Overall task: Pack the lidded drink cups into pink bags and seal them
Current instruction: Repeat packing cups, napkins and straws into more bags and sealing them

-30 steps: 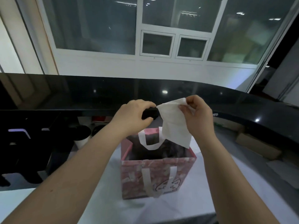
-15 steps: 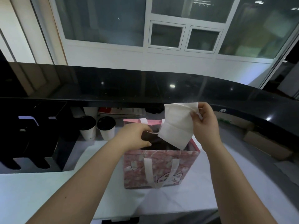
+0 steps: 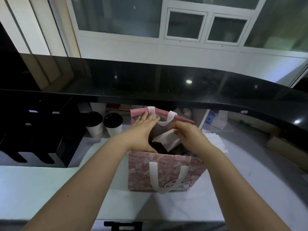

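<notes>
Head view: pink bag [image 3: 166, 172] upright on counter [image 3: 41, 189]. Fingers straight, left hand [image 3: 143, 129] presses far wall back; right hand [image 3: 188, 135] pinches white napkin [image 3: 168, 139] inside the mouth. Two lidded cups [image 3: 94, 124] stand at 10 o'clock. Risk: hard downward push could buckle bag, tipping its dark contents.

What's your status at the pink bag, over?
Left hand flat, holding pink bag open. Right hand pinching white napkin inside the mouth. Two lidded cups unpacked, left of bag.

Right grip [image 3: 188, 137] pinches a napkin [image 3: 166, 140] inside the pink bag [image 3: 166, 170], left grip [image 3: 141, 129] flat against its far wall.
</notes>
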A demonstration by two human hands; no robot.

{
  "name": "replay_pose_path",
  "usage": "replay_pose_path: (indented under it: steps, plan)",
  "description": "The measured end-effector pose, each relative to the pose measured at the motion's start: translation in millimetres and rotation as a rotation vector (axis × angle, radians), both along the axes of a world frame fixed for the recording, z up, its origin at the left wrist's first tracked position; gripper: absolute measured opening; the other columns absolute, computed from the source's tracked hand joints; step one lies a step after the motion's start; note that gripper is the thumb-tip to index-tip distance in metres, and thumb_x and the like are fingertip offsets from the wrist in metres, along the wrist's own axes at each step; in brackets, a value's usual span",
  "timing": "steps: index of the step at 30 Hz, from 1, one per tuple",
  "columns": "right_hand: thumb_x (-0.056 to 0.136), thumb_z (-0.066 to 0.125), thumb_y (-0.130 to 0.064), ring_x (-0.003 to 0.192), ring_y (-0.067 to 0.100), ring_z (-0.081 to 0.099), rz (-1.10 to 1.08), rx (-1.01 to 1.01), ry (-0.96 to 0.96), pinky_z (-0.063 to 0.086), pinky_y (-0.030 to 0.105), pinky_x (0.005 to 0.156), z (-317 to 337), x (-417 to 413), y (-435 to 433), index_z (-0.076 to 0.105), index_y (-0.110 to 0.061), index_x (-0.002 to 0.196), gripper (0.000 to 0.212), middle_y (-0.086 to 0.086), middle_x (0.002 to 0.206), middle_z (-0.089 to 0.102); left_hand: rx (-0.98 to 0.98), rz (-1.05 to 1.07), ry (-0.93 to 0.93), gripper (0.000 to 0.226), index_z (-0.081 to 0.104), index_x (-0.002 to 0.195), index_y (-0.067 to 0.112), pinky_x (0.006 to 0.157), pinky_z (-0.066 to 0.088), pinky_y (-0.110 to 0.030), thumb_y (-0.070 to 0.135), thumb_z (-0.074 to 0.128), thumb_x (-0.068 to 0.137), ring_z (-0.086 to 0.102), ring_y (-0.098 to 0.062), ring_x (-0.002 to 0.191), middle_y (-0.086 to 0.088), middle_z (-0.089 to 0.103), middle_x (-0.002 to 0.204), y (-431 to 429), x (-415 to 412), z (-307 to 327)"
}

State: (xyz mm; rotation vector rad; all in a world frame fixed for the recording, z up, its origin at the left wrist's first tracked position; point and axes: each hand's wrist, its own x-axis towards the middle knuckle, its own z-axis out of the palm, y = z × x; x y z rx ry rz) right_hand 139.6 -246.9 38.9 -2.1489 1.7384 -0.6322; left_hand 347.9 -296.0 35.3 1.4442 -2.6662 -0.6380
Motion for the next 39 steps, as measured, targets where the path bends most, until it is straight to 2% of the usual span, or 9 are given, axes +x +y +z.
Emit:
replay_pose_path:
  steps: [4,10,14,18,21,25,28,32,39]
  plan:
    - [0.094,0.056,-0.013,0.110,0.018,0.057,0.021,0.091,0.136,0.051,0.032,0.091,-2,2,-4,0.057,-0.036,0.121,0.036,-0.005,0.126,0.056,-0.021,0.016,0.060,0.119,0.000,0.155,0.036,0.120,0.000,-0.043,0.053,0.081,0.068,-0.025,-0.012,0.144,0.010,-0.018,0.160,4,2,-3]
    - [0.091,0.063,-0.011,0.094,-0.003,0.060,-0.091,-0.082,-0.342,0.048,0.016,0.083,12,-24,21,0.068,-0.035,0.100,0.027,-0.021,0.099,0.066,-0.001,0.152,0.507,0.077,0.034,0.145,0.048,0.116,0.025,-0.034,0.037,0.075,0.082,0.010,-0.001,0.147,0.016,0.020,0.160,12,16,-1]
    - [0.088,0.068,-0.021,0.104,0.014,0.065,-0.239,-0.136,-0.742,0.055,0.041,0.092,-1,-47,43,0.070,-0.033,0.102,0.018,-0.010,0.106,0.071,-0.074,0.267,0.757,0.057,0.054,0.132,0.043,0.101,0.034,-0.017,0.026,0.076,0.082,0.045,0.017,0.121,0.030,0.056,0.127,25,42,-3]
    - [0.067,0.074,-0.065,0.122,0.016,0.057,-0.139,0.125,-0.970,0.047,0.046,0.101,-34,-74,63,0.061,-0.033,0.125,0.067,-0.010,0.131,0.061,0.081,0.361,1.049,0.053,0.063,0.122,0.038,0.108,0.040,-0.031,0.034,0.080,0.072,0.053,-0.002,0.125,0.017,0.063,0.128,54,67,-31]
    - [0.080,0.066,-0.038,0.136,0.017,0.043,-0.046,0.240,-1.124,0.041,0.050,0.106,-67,-90,72,0.046,-0.041,0.138,0.062,-0.018,0.147,0.043,0.286,0.379,1.219,0.063,0.063,0.123,0.039,0.106,0.045,-0.036,0.031,0.088,0.065,0.052,-0.008,0.128,0.012,0.059,0.135,73,75,-63]
    - [0.070,0.073,-0.012,0.137,0.020,0.042,0.107,0.343,-1.191,0.039,0.045,0.108,-85,-86,79,0.034,-0.034,0.147,0.090,-0.013,0.151,0.039,0.507,0.383,1.151,0.083,0.056,0.127,0.028,0.080,0.057,-0.031,0.027,0.094,0.053,0.067,-0.022,0.108,-0.002,0.072,0.114,88,61,-81]
    - [0.072,0.078,-0.010,0.119,0.029,0.060,0.045,0.299,-1.156,0.051,0.045,0.097,-87,-59,78,0.050,-0.023,0.140,0.074,0.008,0.134,0.060,0.424,0.509,1.167,0.055,0.062,0.119,0.024,0.081,0.058,-0.035,0.009,0.082,0.069,0.069,-0.026,0.105,-0.005,0.074,0.107,92,43,-81]
    - [0.083,0.071,-0.011,0.091,0.033,0.070,-0.232,0.096,-1.195,0.059,0.036,0.068,-90,-20,80,0.069,-0.011,0.100,0.017,0.009,0.094,0.075,0.337,0.567,1.263,0.030,0.068,0.112,0.016,0.078,0.058,-0.029,0.000,0.067,0.086,0.071,-0.020,0.099,-0.002,0.075,0.101,98,32,-82]
    - [0.090,0.061,-0.003,0.078,0.015,0.071,-0.299,0.000,-1.194,0.057,0.026,0.064,-86,-11,79,0.070,-0.009,0.095,0.011,-0.003,0.082,0.074,0.224,0.679,1.364,0.012,0.071,0.091,0.010,0.071,0.058,-0.030,0.001,0.068,0.085,0.071,-0.019,0.080,-0.005,0.076,0.085,99,38,-86]
